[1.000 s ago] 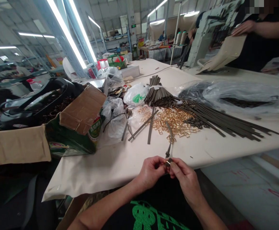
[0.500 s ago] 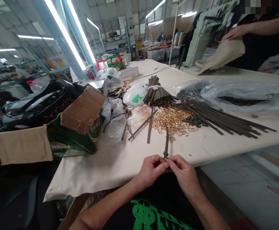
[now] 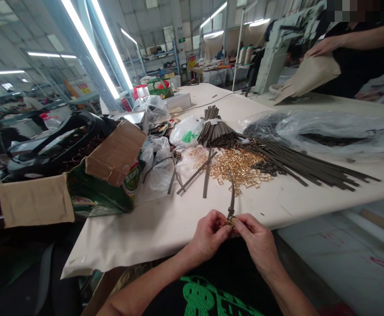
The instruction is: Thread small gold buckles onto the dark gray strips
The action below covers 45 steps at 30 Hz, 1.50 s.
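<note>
White worktable (image 3: 165, 228), near edge running slantwise just ahead of both hands, front strip of it bare from the edge up to the clutter. Left hand (image 3: 208, 235) and right hand (image 3: 256, 239) held together over that edge, fingertips closed in a tight pinch on the lower end of a dark strap (image 3: 232, 199). Small metal piece at the pinch, too small to make out. Strap standing up from the fingers, free end bending over a heap of gold buckles (image 3: 241, 164).

Open room mostly to the near left, between the hands and a cardboard box (image 3: 113, 153). Crumpled plastic bag (image 3: 157, 169) just beside the box. Long loose straps (image 3: 310, 169) fanned toward the right edge, well apart from the hands. Co-worker's hand (image 3: 320, 46) far across the table on tan material.

Compared with half a second earlier: same closed pinch, hands and strap hardly shifted.
</note>
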Motion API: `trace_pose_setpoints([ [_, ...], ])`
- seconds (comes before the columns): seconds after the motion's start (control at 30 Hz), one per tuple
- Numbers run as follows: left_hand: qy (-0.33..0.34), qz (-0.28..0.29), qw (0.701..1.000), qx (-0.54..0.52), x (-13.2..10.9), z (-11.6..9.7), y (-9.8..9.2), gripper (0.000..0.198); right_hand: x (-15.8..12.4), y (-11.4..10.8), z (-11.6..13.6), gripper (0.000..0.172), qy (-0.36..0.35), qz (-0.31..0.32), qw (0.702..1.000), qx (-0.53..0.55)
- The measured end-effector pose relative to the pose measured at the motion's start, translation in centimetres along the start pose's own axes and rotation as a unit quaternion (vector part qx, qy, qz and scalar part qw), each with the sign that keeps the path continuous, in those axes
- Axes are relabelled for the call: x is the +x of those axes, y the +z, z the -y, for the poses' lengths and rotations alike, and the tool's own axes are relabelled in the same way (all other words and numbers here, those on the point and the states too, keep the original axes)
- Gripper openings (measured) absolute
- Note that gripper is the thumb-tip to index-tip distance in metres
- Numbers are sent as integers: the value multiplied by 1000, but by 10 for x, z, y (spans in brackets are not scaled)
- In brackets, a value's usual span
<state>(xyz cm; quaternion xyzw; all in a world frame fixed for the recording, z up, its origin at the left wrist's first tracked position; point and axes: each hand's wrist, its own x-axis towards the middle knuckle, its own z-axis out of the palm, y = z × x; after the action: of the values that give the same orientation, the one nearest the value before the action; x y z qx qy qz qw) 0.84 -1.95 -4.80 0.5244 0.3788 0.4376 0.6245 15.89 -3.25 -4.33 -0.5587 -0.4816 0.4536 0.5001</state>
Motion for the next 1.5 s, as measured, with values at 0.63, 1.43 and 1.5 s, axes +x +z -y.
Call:
trace_pose_setpoints([
  [0.63, 7, -8, 999, -53, 1, -3, 4, 28, -18, 9, 7, 35, -17, 78, 996, 34],
  [1.43, -85, -40, 994, -51, 10, -17, -9, 40, -12, 2, 5, 43, 59, 46, 993, 93],
  [1.5, -91, -46, 993, -55, 11, -16, -10, 40, -12, 1, 7, 46, 66, 52, 993, 87],
])
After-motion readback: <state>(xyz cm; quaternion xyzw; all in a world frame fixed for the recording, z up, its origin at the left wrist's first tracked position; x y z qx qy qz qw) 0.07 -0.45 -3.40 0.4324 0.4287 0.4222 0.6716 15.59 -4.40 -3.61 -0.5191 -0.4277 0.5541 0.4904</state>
